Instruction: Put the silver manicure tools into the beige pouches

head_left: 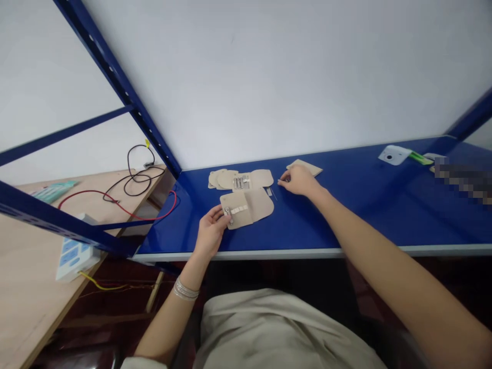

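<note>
My left hand (212, 230) grips the left edge of an opened beige folding case (242, 218), thumb on top. The case has a strip of pale loops across its left panel, and a small metal tool (228, 212) sits by my thumb. Just behind lies another open case (262, 178) with several small metal tools (241, 181) in it, beside overlapping beige flaps (221, 179). Thin loose metal pieces (270, 192) rest on the blue surface. My right hand (298, 180) is pinched closed right of them; whatever its fingertips hold is too small to name. A beige flat piece (312, 168) lies partly behind that hand.
The blue table (307, 220) has a pale front edge and blue metal posts (115, 77). A white and green item (395, 155) lies far right, near a pixelated area. At left, a wooden table (23, 266) carries a power strip (75, 259) and cables (132, 177).
</note>
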The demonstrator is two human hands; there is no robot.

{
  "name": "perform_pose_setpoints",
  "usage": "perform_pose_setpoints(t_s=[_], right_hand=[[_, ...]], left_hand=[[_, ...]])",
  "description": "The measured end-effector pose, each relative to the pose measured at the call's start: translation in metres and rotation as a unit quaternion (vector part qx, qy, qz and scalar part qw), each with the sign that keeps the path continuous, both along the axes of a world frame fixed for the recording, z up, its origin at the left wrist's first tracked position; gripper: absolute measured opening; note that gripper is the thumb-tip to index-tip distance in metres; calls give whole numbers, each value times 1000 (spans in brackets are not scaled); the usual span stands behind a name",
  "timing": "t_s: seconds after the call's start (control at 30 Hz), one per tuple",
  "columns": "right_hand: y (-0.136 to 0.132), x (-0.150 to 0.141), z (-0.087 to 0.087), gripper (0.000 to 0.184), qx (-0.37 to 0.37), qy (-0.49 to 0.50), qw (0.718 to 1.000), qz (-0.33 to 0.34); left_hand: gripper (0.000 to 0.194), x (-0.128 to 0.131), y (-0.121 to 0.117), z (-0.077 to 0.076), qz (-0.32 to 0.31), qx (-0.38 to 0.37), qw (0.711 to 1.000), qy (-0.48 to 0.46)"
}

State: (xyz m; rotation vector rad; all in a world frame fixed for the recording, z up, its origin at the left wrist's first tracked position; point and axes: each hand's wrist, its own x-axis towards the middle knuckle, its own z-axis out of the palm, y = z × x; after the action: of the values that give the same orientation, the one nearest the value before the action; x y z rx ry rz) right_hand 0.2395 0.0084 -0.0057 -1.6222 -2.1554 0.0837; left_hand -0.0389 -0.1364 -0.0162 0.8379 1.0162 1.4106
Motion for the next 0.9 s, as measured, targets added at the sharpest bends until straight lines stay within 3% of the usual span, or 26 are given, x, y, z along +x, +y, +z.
perform_pose_setpoints(t_s=[0.13, 0.27, 0.33, 0.43, 0.5, 0.57, 0.7, 0.9], right_hand=[[-3, -4, 2, 17, 15, 18, 1000, -9], [-15, -13, 14, 18, 61, 181, 981, 21], [-26, -25, 21, 21, 50, 306, 948, 66], [-48, -51, 29, 38, -63, 457, 871, 168], [-61, -69, 31, 49, -143, 493, 827, 228], [-70, -84, 33, 52, -193, 497, 801, 274], [-71, -103, 35, 41, -232, 442, 802, 328], [-64, -113, 33, 29, -236, 404, 815, 342]], left_hand=[[50, 2, -1, 0, -13, 20, 999, 35], [45, 3, -2, -1, -19, 55, 996, 64], [43, 5, -3, -1, -24, 66, 994, 78], [40, 7, -4, 0, -21, 68, 993, 94], [40, 8, -4, 0, -16, 68, 993, 96], [42, 9, -4, 1, -19, 68, 993, 99], [48, 8, -5, -1, -41, 69, 991, 111], [49, 6, -4, -3, -40, 73, 988, 127]])
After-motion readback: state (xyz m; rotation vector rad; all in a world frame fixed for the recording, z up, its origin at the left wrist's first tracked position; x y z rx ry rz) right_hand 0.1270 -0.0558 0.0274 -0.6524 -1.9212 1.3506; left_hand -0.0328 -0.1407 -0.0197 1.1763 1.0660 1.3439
